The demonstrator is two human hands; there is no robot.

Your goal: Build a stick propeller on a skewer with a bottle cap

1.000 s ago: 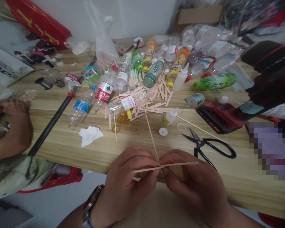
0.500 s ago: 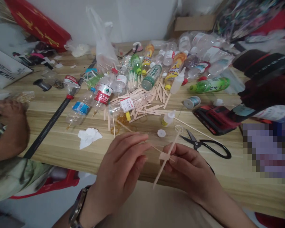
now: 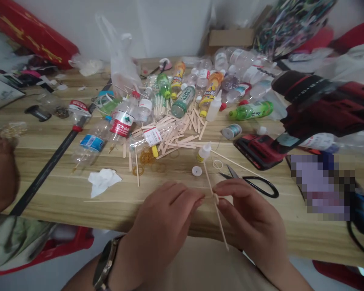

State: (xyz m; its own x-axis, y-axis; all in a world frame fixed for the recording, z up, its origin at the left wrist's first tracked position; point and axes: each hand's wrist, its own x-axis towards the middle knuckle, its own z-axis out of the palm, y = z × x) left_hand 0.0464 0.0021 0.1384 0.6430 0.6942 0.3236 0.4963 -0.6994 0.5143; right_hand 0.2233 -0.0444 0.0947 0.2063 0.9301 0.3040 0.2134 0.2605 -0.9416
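Note:
My left hand (image 3: 166, 220), a watch on its wrist, pinches a long thin wooden skewer (image 3: 115, 201) that points out to the left. Between the thumb and fingers of my right hand (image 3: 255, 222) is a wooden craft stick (image 3: 222, 227), seen nearly edge-on, with a small pale piece at its middle. The skewer reaches the craft stick there and crosses it; my fingers partly hide the joint. Just beyond are a small glue bottle (image 3: 204, 152), a round white cap (image 3: 197, 171) and black-handled scissors (image 3: 257, 185).
Plastic bottles (image 3: 121, 121), loose craft sticks (image 3: 182, 139) and rubber bands (image 3: 147, 156) crowd the table's middle. A red-black cordless drill (image 3: 315, 105) stands right. Crumpled tissue (image 3: 104, 182) lies left, near a black bar (image 3: 57, 155). Another person's hand (image 3: 1, 173) rests at the far left.
The craft stick has turned, its upper end now leaning left instead of right. The skewer lies more level, and my left hand has come nearer the joint. My view has shifted slightly right.

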